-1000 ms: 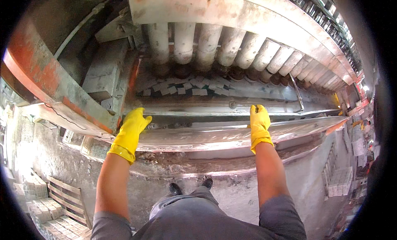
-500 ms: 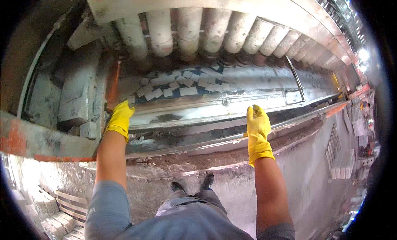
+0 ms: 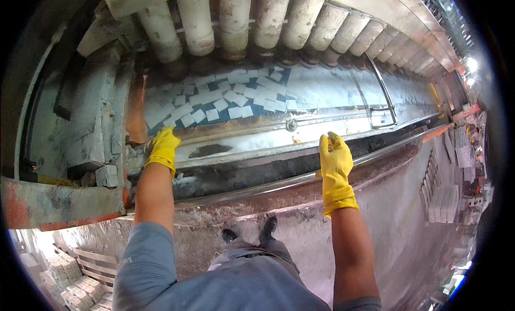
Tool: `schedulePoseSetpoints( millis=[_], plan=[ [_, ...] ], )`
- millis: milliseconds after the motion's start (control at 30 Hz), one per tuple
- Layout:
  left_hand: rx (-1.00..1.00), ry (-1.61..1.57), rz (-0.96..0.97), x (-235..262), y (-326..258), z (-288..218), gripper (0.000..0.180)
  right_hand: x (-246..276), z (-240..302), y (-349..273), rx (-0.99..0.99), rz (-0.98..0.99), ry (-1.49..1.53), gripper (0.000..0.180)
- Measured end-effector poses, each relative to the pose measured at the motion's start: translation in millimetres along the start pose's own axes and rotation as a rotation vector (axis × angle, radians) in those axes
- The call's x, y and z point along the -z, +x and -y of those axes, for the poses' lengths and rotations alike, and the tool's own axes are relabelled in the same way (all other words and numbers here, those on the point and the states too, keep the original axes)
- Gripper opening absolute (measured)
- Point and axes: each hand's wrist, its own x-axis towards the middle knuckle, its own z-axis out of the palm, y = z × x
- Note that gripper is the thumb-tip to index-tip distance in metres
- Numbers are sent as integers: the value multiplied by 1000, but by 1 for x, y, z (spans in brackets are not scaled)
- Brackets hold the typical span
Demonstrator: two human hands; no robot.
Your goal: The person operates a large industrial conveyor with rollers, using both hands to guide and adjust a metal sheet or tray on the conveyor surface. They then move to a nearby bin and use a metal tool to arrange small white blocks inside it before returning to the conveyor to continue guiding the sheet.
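My left hand (image 3: 163, 146), in a yellow rubber glove, reaches to the near left edge of a wet dark bed. Its fingers point forward, loosely spread, and I see nothing held in them. Many small pale rectangular pieces (image 3: 235, 112) lie scattered over that bed, some just beyond these fingertips. My right hand (image 3: 336, 158), in a matching glove, hovers above the metal front ledge (image 3: 252, 145), right of a round bolt-like fitting (image 3: 291, 125). Its fingers curl loosely, with the thumb apart and nothing visible between them.
A row of thick grey rollers (image 3: 234, 21) spans the far side under a pale beam. A thin metal bar (image 3: 382, 88) crosses the bed at right. An orange plate (image 3: 136, 110) and grey blocks (image 3: 107, 176) stand left. Stacked pale bricks (image 3: 84, 291) lie lower left.
My left hand has shifted right, away from the orange plate, and its fingers now point more forward. My right hand stays nearly in place. The whole view has tilted slightly.
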Motion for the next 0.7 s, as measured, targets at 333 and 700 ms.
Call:
schedulePoseSetpoints(
  millis=[333, 700],
  plan=[
    [-190, -70, 105, 35, -30, 21, 70, -8, -13, 7, 9, 3, -47, 49],
    [-528, -320, 286, 138, -222, 23, 47, -3, -14, 12, 58, 20, -137, 54]
  ],
)
